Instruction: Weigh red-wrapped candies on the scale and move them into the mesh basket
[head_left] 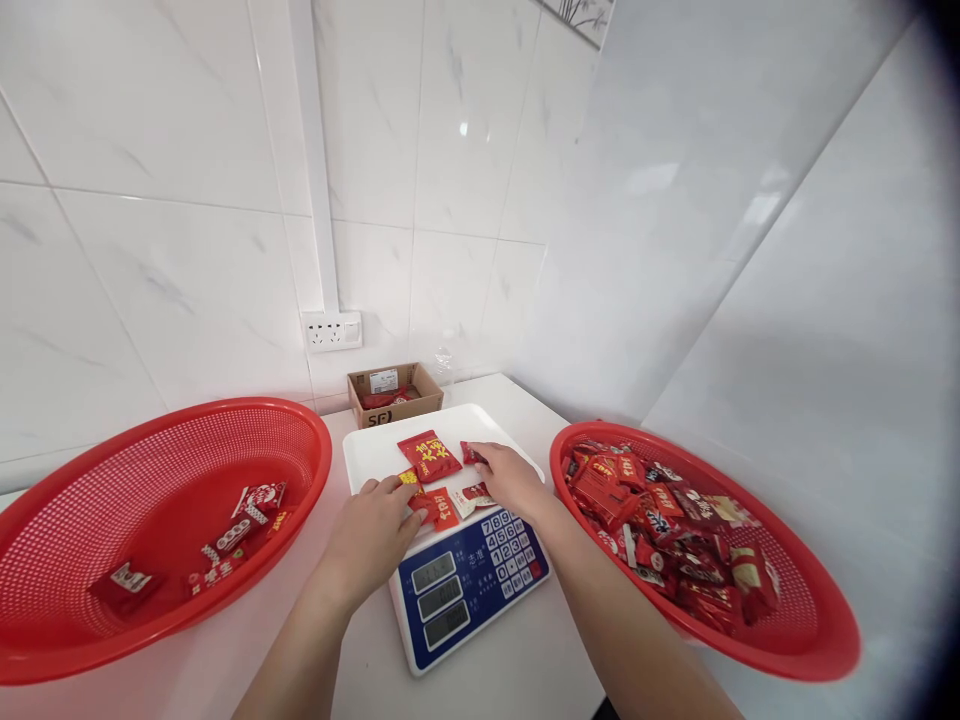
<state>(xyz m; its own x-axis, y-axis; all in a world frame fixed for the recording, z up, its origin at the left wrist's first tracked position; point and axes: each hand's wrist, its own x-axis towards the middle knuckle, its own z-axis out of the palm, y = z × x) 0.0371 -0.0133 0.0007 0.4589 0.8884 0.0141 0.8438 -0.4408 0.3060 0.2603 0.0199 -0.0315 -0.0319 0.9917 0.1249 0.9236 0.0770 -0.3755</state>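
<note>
Snack packets lie on the white tray (pixel 367 445) of a digital scale (pixel 472 590). My left hand (pixel 367 535) is at the tray's front left, its bent fingers and thumb around a red-and-yellow snack packet (pixel 424 503), partly hidden. Beside that is an orange-red packet (pixel 446 510). My right hand (pixel 510 478) reaches over the tray's right side, its fingertips closed on a small red packet (pixel 471 454). A large red packet with yellow characters (pixel 429 457) lies flat behind both hands. A small white-and-red packet (pixel 466 498) rests between them, near the keypad.
A red mesh basket (pixel 255 420) on the left contains several packets. Another red basket (pixel 814 625) on the right is heaped with red packets. Behind the scale stand an open cardboard box (pixel 405 408) with red packets and a clear plastic bottle (pixel 445 360), close to the tiled wall.
</note>
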